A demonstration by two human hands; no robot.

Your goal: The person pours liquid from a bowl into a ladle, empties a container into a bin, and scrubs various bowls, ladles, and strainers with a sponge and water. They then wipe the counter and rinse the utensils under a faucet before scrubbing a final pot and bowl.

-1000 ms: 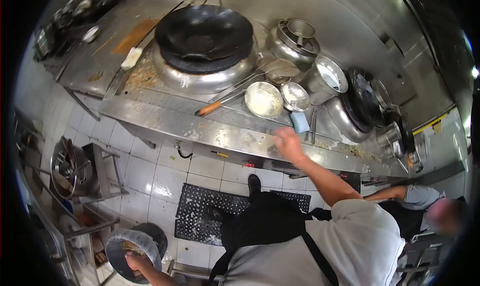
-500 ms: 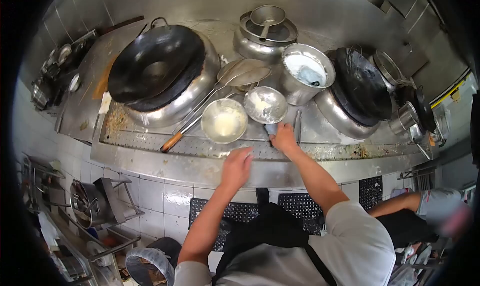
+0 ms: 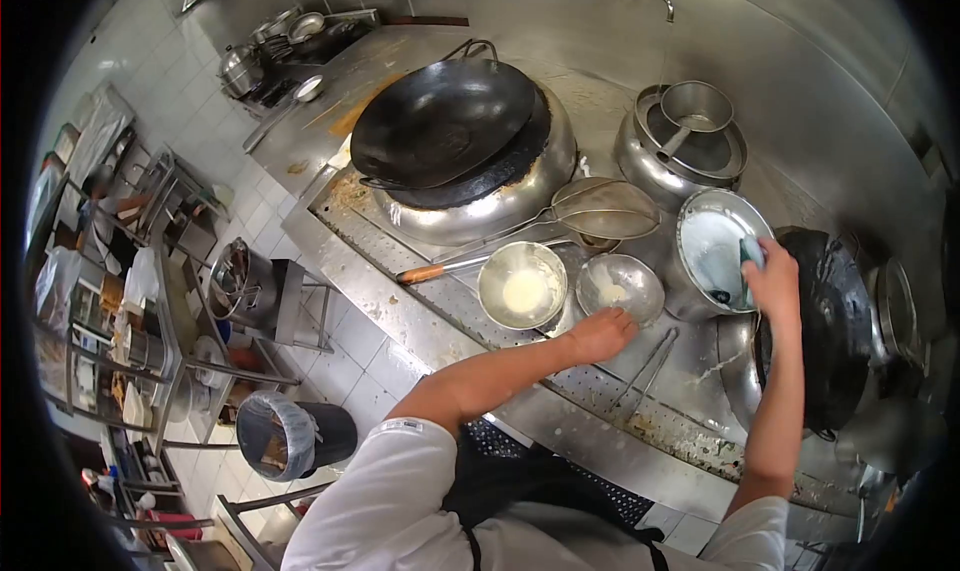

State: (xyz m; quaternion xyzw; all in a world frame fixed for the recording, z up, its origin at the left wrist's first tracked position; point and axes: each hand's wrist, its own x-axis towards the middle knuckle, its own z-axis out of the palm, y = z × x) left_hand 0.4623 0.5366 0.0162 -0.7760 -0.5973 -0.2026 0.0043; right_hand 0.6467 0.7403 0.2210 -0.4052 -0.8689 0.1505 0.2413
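Observation:
My right hand [image 3: 776, 279] is closed on a blue-green sponge-like thing [image 3: 751, 254] at the right inner side of a tall metal pot [image 3: 690, 271]. Whitish, foamy liquid [image 3: 714, 239] and a small dark object [image 3: 719, 296] show inside the pot. With its fingers curled, my left hand [image 3: 603, 334] is at the near rim of a shallow metal bowl [image 3: 645, 281] holding a pale yellowish residue. The fingertips are partly hidden, but they seem to grip the rim. A second metal bowl [image 3: 490, 289], with pale yellow contents, stands just left.
Black woks [image 3: 450, 121] rest on the left burner; another wok [image 3: 820, 346] sits at right. A wire skimmer [image 3: 610, 209], a wooden-handled tool [image 3: 420, 274], tongs [image 3: 645, 366] and a saucepan [image 3: 700, 106] lie around. A lined bin [image 3: 262, 436] stands on the floor at left.
My right hand has moved from beside the shallow bowl to the pot. My left hand has come forward to that bowl's rim. The camera view has turned; the tongs show more fully.

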